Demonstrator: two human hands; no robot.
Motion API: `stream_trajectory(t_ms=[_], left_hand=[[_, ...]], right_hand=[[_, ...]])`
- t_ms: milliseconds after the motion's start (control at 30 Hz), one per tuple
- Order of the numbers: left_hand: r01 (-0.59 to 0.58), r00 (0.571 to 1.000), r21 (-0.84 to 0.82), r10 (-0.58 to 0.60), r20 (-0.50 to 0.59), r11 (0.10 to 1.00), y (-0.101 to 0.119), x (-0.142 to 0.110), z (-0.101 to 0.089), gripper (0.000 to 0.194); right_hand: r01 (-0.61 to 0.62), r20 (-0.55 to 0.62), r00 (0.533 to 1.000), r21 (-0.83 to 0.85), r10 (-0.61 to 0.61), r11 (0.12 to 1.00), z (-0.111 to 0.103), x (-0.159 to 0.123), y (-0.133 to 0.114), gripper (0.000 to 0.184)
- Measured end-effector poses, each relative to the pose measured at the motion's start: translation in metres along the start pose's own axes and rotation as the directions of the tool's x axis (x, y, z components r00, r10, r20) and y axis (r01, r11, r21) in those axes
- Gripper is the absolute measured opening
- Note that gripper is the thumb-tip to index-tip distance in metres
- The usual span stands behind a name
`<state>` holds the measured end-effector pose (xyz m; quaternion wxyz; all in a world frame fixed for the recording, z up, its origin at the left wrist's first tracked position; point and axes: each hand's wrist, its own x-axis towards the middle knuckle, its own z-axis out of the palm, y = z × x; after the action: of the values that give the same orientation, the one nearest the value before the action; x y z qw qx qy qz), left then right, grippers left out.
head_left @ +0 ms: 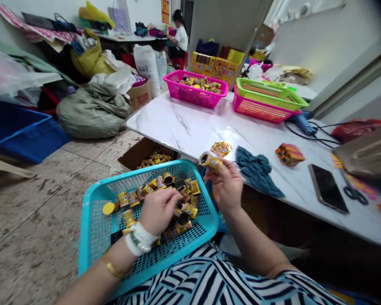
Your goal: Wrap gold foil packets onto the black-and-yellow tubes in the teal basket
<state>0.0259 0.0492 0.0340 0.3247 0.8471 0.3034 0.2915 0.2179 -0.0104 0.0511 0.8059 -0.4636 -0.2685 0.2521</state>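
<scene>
A turquoise basket (95,237) rests on my lap and holds several small yellow-labelled jars (160,183) and a loose yellow lid (108,208). My left hand (158,210) reaches down into the jars with curled fingers; what it grips is hidden. My right hand (226,184) is raised above the basket's right edge, fingers closed on one small yellow jar (210,160) held on its side with its dark open mouth toward the left.
A white marble table (193,127) carries a label sheet (221,148), blue cloth (257,169), a small pack (289,153), phone (327,188), scissors (355,194), pink basket of jars (194,88) and stacked green and pink baskets (266,99). A cardboard box of jars (146,156) stands below. A person (178,36) sits far back.
</scene>
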Motion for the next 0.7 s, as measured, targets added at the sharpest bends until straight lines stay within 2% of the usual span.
stream_trajectory(t_ms=[67, 100, 167, 233, 300, 367, 433, 467, 500, 533, 567, 600, 633, 667, 700], left_hand=[[-0.242, 0.97, 0.123, 0.241, 0.03, 0.962, 0.024, 0.019, 0.023, 0.026], [-0.371, 0.929, 0.165, 0.366, 0.056, 0.914, 0.034, 0.029, 0.038, 0.031], [-0.546, 0.838, 0.203, 0.536, 0.106, 0.813, 0.049, 0.05, 0.074, 0.036], [-0.656, 0.755, 0.172, 0.637, 0.156, 0.735, 0.056, 0.07, 0.112, 0.032], [-0.712, 0.698, 0.105, 0.683, 0.215, 0.694, 0.061, 0.086, 0.144, 0.022], [-0.703, 0.695, 0.044, 0.673, 0.251, 0.71, 0.064, 0.094, 0.161, 0.022], [-0.67, 0.724, 0.011, 0.65, 0.23, 0.742, 0.065, 0.093, 0.158, 0.032], [-0.636, 0.759, 0.01, 0.622, 0.192, 0.772, 0.063, 0.089, 0.148, 0.037], [-0.613, 0.776, -0.01, 0.605, 0.176, 0.79, 0.059, 0.083, 0.135, 0.03], [-0.561, 0.815, -0.03, 0.559, 0.151, 0.827, 0.054, 0.076, 0.118, 0.018], [-0.449, 0.882, -0.059, 0.452, 0.132, 0.892, 0.047, 0.068, 0.099, 0.015], [-0.289, 0.948, -0.094, 0.299, 0.111, 0.953, 0.04, 0.06, 0.079, 0.024], [-0.088, 0.99, -0.16, 0.104, 0.091, 0.983, 0.033, 0.051, 0.06, 0.035], [0.106, 0.993, -0.268, -0.088, 0.08, 0.958, 0.026, 0.041, 0.041, 0.044], [0.235, 0.972, -0.395, -0.221, 0.083, 0.888, 0.02, 0.031, 0.025, 0.047]], right_hand=[[0.163, -0.08, 0.983, -0.033, -0.165, 0.986, -0.007, 0.008, -0.023, 0.015], [0.238, -0.098, 0.965, -0.071, -0.245, 0.969, -0.01, 0.01, -0.033, 0.015], [0.343, -0.11, 0.925, -0.162, -0.363, 0.925, -0.015, 0.009, -0.048, 0.016], [0.38, -0.093, 0.906, -0.246, -0.412, 0.892, -0.019, 0.003, -0.054, 0.018], [0.365, -0.036, 0.918, -0.307, -0.394, 0.879, -0.021, -0.004, -0.055, 0.02], [0.34, 0.025, 0.935, -0.351, -0.355, 0.872, -0.024, -0.007, -0.053, 0.021], [0.33, 0.057, 0.941, -0.379, -0.334, 0.864, -0.026, -0.008, -0.053, 0.02], [0.333, 0.062, 0.94, -0.383, -0.336, 0.862, -0.028, -0.008, -0.053, 0.019], [0.335, 0.064, 0.939, -0.382, -0.337, 0.861, -0.029, -0.008, -0.053, 0.019], [0.333, 0.067, 0.94, -0.379, -0.334, 0.863, -0.029, -0.008, -0.052, 0.019], [0.323, 0.075, 0.945, -0.379, -0.319, 0.867, -0.029, -0.008, -0.051, 0.019], [0.302, 0.087, 0.953, -0.382, -0.291, 0.873, -0.029, -0.01, -0.048, 0.021], [0.268, 0.108, 0.963, -0.388, -0.245, 0.882, -0.027, -0.012, -0.044, 0.023], [0.224, 0.142, 0.973, -0.393, -0.182, 0.892, -0.025, -0.015, -0.038, 0.026], [0.176, 0.187, 0.976, -0.4, -0.108, 0.899, -0.022, -0.019, -0.031, 0.029]])
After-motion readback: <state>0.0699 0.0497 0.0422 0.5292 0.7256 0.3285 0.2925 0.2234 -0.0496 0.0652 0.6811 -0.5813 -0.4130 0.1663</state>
